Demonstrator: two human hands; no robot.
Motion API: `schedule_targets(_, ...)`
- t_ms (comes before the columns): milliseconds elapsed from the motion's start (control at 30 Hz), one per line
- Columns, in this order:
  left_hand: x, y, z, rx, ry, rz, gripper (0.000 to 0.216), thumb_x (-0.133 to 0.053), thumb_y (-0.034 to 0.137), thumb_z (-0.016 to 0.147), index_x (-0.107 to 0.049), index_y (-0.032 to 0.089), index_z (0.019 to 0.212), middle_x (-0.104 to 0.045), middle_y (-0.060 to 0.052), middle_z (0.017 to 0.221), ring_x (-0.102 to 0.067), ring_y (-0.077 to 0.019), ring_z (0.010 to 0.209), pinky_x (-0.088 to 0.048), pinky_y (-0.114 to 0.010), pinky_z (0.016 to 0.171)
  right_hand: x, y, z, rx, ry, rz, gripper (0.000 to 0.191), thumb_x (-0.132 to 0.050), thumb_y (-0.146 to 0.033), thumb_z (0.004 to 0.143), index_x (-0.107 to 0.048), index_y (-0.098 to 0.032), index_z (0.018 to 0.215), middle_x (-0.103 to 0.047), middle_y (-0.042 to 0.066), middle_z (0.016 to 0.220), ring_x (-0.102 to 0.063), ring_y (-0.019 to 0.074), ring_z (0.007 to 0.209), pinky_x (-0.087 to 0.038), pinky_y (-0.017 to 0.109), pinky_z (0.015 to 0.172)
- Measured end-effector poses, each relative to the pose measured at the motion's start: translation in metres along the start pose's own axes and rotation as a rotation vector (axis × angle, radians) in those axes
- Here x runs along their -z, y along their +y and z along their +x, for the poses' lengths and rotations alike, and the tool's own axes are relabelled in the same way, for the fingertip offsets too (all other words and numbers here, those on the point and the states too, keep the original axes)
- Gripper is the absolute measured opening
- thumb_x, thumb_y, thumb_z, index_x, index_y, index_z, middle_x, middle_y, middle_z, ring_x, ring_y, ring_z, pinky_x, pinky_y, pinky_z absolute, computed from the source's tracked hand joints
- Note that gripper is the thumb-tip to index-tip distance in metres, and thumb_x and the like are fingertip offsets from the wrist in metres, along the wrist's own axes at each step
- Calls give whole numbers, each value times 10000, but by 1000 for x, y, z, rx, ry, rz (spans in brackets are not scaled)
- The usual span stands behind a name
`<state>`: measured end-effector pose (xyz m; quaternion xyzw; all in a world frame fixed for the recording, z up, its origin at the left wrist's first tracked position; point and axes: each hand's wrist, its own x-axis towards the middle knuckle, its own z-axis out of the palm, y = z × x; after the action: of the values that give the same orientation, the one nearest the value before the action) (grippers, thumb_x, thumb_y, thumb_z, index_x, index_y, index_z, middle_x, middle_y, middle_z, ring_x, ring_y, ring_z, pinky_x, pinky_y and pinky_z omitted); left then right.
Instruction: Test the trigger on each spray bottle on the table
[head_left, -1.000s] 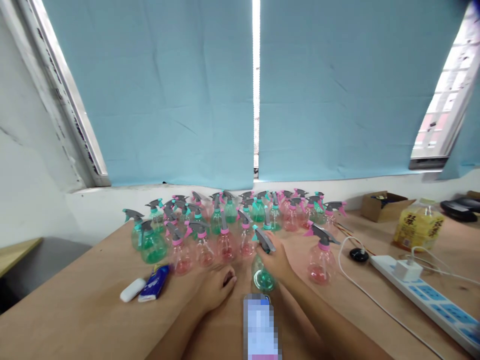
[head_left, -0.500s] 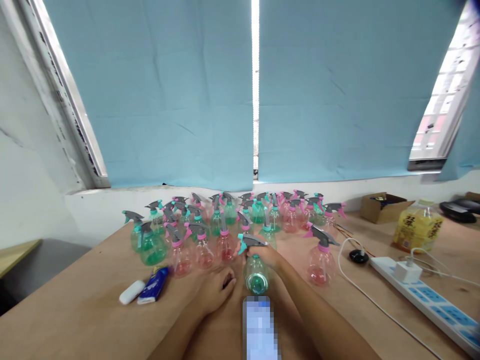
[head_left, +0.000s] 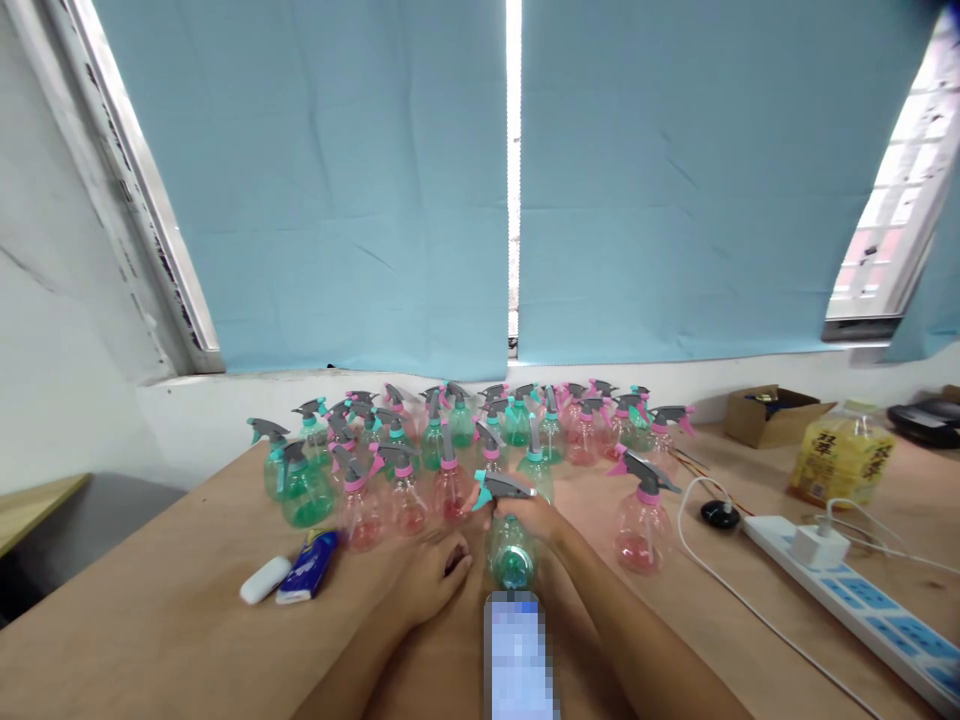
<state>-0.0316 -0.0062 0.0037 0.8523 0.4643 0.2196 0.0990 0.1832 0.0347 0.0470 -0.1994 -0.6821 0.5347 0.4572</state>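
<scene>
My right hand (head_left: 529, 512) is wrapped round the neck of a green spray bottle (head_left: 512, 555) with a grey and turquoise trigger head. The bottle tilts so that its base faces me, and its nozzle points left. My left hand (head_left: 435, 575) rests on the table just left of that bottle, fingers loosely curled with nothing visible in them. A phone (head_left: 520, 655) with a blurred screen lies right below the bottle. Behind my hands stand several green and pink spray bottles, among them a pink one (head_left: 452, 490). Another pink spray bottle (head_left: 643, 530) stands apart on the right.
On the left of the wooden table (head_left: 172, 610) lie a white rounded case (head_left: 265, 580) and a blue packet (head_left: 309, 568). To the right are a power strip (head_left: 870, 600) with a white cable, a black disc (head_left: 720, 514), a yellow jug (head_left: 840, 455) and a cardboard box (head_left: 772, 418).
The view has shifted very slightly. Both hands and the held spray bottle keep nearly the same place, with the bottle still tilted towards me.
</scene>
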Motion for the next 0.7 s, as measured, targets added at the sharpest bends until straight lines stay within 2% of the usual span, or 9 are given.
schedule_targets(133, 0, 0, 1, 6, -6, 18, 164, -491, 307, 922, -575, 213, 817, -637, -9, 794, -563, -182, 765, -374, -285, 681, 0, 1, 0, 12, -19, 6, 205, -526, -193, 665, -687, -199, 792, -696, 9, 741, -655, 180, 685, -518, 317, 736)
schedule_targets(433, 1, 2, 0, 12, 0, 14, 184, -474, 326, 931, -580, 218, 825, -636, -19, 811, -562, -188, 782, -386, -287, 701, -2, 7, 2, 2, 64, 63, 219, -546, -216, 661, -690, -197, 825, -678, 3, 701, -632, 173, 636, -499, 296, 659)
schedule_targets(700, 1, 1, 0, -6, -3, 24, 180, -481, 315, 930, -563, 212, 807, -624, -2, 776, -558, -179, 750, -368, -287, 683, -2, 6, 1, 29, 38, 16, 227, -540, -208, 663, -696, -210, 828, -685, -2, 704, -654, 185, 652, -511, 318, 704)
